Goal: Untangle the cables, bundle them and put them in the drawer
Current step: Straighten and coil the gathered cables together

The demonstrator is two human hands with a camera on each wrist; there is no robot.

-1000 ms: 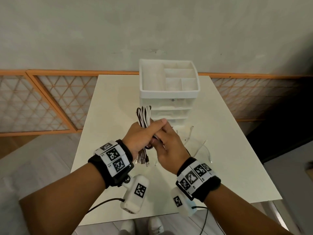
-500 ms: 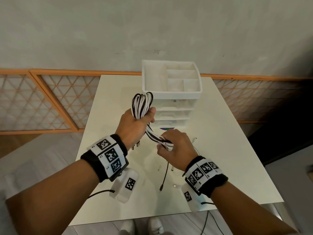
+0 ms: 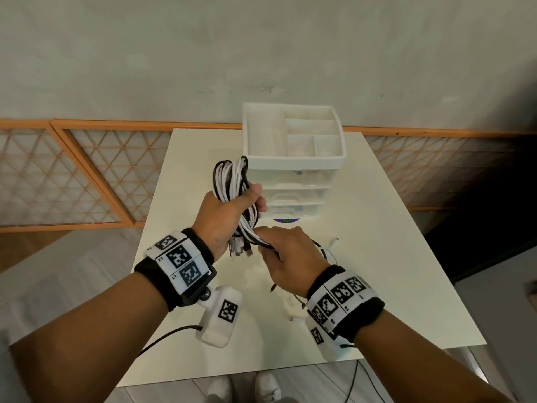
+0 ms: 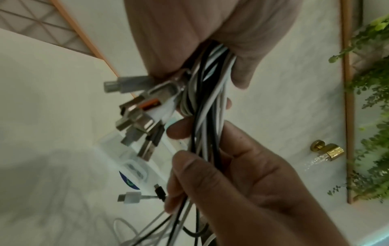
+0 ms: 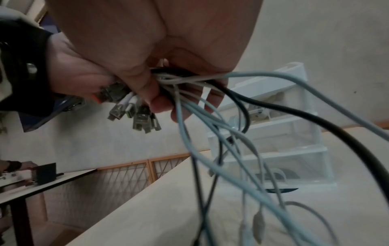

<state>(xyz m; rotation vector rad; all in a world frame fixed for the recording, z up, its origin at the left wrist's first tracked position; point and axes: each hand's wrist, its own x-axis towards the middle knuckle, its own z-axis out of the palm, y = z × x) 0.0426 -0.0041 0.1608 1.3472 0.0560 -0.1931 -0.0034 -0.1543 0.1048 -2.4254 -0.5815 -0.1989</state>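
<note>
We are gripping the looped black-and-white cable bundle [image 3: 232, 184] in our left hand [image 3: 223, 216], fingers curled round it above the cream tabletop [image 3: 377, 257]; our right hand [image 3: 286, 254] is pinching the trailing strands. Slack tails are risking snagging or slipping loose. The white plastic drawer unit [image 3: 293, 158] is standing shut against a grey wall.

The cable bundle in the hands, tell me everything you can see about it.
The cable bundle is a folded hank of thin black and white cords, loops up, raised above the table. The left hand grips its middle; metal USB plugs stick out below. The right hand pinches the strands lower, loose tails trailing down to the table.
</note>
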